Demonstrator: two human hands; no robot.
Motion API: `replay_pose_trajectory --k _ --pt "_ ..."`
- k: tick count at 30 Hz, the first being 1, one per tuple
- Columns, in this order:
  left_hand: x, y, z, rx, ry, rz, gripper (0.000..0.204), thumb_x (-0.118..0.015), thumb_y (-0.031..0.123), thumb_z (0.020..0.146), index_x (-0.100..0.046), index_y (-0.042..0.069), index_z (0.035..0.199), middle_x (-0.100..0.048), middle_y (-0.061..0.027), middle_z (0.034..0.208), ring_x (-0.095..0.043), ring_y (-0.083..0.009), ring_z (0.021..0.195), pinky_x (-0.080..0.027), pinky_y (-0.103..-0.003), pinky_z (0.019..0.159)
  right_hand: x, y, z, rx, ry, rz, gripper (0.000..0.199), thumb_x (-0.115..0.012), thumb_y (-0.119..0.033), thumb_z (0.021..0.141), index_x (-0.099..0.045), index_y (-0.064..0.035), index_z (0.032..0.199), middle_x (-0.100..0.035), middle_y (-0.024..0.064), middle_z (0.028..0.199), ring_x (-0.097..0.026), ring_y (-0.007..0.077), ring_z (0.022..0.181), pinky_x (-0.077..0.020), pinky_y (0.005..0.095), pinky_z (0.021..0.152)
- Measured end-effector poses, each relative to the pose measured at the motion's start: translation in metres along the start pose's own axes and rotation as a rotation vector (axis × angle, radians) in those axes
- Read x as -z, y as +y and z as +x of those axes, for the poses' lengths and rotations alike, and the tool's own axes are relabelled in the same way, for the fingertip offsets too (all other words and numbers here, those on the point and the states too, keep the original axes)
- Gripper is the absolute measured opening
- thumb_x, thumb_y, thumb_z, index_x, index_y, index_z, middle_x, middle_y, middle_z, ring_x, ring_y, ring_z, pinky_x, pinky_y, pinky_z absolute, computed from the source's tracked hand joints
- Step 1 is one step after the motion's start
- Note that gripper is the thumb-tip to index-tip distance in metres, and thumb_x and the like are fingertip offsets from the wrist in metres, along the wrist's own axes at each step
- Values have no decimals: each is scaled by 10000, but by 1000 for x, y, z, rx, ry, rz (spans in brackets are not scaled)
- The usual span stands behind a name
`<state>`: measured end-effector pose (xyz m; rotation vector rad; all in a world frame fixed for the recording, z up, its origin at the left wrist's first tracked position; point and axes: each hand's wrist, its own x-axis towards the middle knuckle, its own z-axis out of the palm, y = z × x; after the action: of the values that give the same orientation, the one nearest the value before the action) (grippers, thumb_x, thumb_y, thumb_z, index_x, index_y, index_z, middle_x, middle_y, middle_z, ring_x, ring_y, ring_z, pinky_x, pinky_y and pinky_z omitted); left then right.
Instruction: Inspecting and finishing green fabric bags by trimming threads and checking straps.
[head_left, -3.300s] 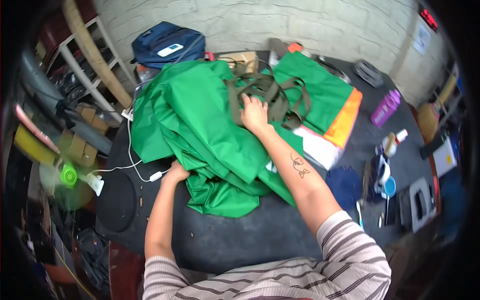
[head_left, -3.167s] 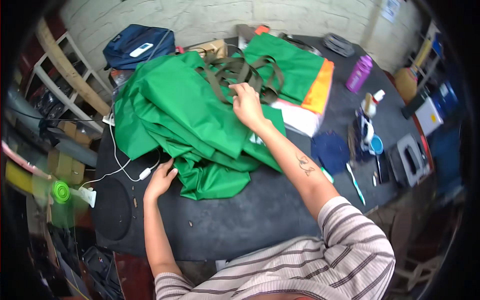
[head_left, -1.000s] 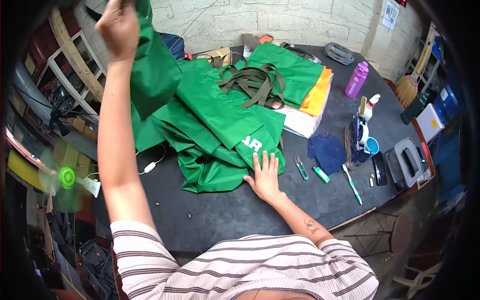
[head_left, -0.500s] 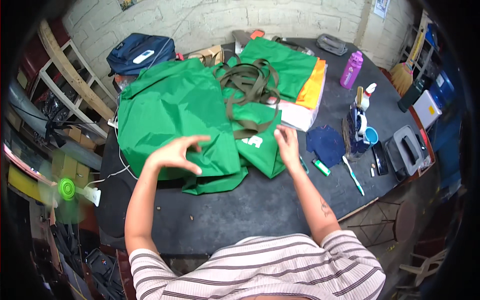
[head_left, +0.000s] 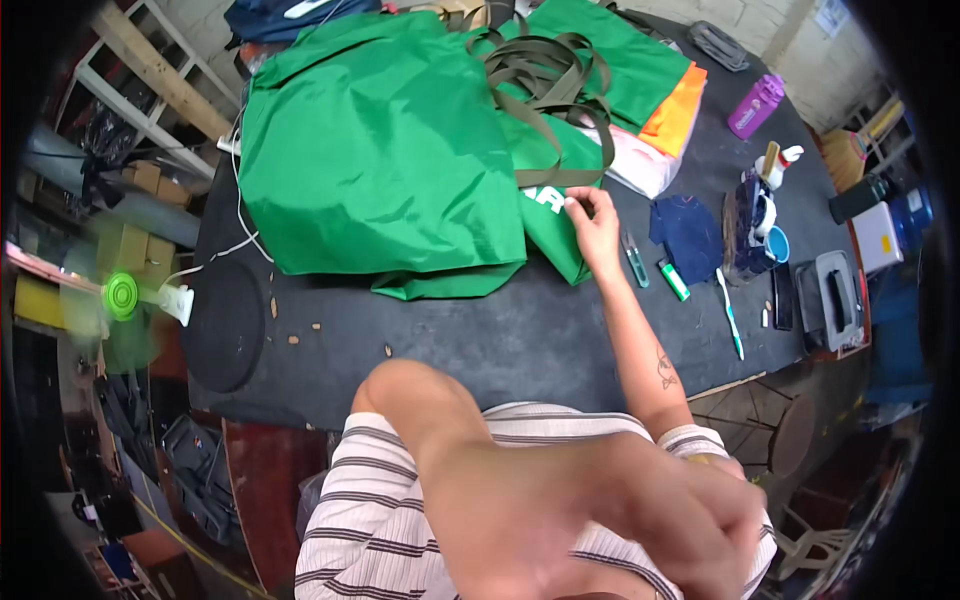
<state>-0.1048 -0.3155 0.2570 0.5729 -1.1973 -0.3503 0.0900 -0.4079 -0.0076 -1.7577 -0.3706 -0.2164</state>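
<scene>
My left hand (head_left: 665,500) is raised across my chest, close to the camera, and its fingers are smeared by motion. Nothing nameable shows in it. On the table, my right hand (head_left: 597,228) has its fingers bent together on a green fabric bag (head_left: 550,240) with white print, just below its dark olive strap. Left of it spreads a large green bag (head_left: 385,150), its lower edge folded over. Loops of olive webbing straps (head_left: 545,75) are heaped above the bags. Folded green fabric (head_left: 610,65) lies behind, beside orange fabric (head_left: 675,112) and a clear plastic packet (head_left: 645,165).
To the right are thread snips (head_left: 636,262), a green lighter (head_left: 675,283), a toothbrush (head_left: 731,315), dark blue cloth (head_left: 687,230), a phone (head_left: 782,297) and a purple bottle (head_left: 757,105). A spinning green fan (head_left: 122,295) stands at the table's left.
My left hand has left the large green bag and come up toward the camera. My right hand stays by the printed bag, its fingers now bent in. The view has tilted downward.
</scene>
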Motion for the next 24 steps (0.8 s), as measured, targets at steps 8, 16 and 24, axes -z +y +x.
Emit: replay_pose_trajectory --k 8,16,24 --pt "22 -6 18 -279 -142 77 215 -779 136 787 -712 -24 913 -641 -50 951 -554 -149 867 -483 -286 751 1 -16 -5 -21 9 -97 148 -638 -113 824 -648 -7 927 -604 111 905 -594 238 909 -460 341 841" --pt "-2 -25 1 -90 264 -102 180 -639 204 864 -653 25 877 -621 -42 878 -568 -200 843 -375 -364 904 30 -17 -8 -91 43 109 162 -608 -111 884 -640 12 984 -649 40 869 -587 104 806 -473 255 764" --pt "16 -20 -9 -407 312 466 237 -658 212 888 -659 -24 908 -608 -79 1027 -583 -180 854 -493 -345 743 104 -3 -35 -99 202 -233 163 -614 -113 887 -643 3 997 -648 63 877 -600 129 814 -481 270 773"
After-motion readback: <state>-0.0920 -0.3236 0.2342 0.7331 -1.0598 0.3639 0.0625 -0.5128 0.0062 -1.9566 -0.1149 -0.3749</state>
